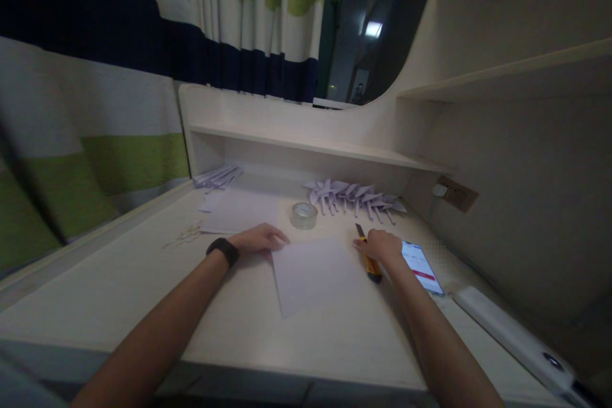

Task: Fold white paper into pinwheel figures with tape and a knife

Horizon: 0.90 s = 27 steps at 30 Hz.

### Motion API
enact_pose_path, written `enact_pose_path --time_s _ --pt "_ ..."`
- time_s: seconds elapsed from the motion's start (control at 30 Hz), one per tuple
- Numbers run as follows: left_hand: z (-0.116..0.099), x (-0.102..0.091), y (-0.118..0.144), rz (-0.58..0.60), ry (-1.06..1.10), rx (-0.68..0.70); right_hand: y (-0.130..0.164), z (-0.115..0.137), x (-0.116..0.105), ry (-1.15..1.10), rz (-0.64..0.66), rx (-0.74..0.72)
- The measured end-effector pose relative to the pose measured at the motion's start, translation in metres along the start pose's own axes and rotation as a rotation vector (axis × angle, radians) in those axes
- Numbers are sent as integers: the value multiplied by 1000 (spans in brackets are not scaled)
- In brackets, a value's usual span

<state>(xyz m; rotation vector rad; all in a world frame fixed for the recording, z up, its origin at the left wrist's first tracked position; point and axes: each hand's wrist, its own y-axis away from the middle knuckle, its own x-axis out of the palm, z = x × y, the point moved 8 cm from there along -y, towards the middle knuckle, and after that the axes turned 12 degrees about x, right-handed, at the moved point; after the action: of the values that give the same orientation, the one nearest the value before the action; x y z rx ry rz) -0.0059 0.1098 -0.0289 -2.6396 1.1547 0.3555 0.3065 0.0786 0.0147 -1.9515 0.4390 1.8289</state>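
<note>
Two bare hands work over a pale counter set against a striped curtain. Left hand lies flat, palm down and fingers spread loose, gripping nothing; its fingertips rest at the upper left corner of a sheet of pale paper that lies on the counter between both hands. A black wristband sits on that wrist. Right hand is closed over a yellow utility knife: the grip wraps the handle's upper part, the dark blade tip pokes out beyond the fingers toward the back of the counter, and the yellow and black tail shows below the palm. The knife lies just beside the right edge of the sheet.

Just right of that hand a phone lies face up with its screen lit. Behind the sheet stands a roll of clear tape, and beyond it a row of folded purple paper pinwheels lies under the low shelf. More purple pieces lie at the back left, next to a stack of paper sheets. A white power strip lies along the right edge.
</note>
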Motion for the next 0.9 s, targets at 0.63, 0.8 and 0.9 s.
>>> enact_pose_path --time_s 0.63,0.8,0.9 --pt "-32 46 67 -379 4 -17 -8 -2 14 -164 11 59" --pt "-51 74 111 -426 -46 -62 -12 -1 23 -202 11 61" --pt "-55 82 130 -418 -161 -68 -12 -1 24 -217 20 53"
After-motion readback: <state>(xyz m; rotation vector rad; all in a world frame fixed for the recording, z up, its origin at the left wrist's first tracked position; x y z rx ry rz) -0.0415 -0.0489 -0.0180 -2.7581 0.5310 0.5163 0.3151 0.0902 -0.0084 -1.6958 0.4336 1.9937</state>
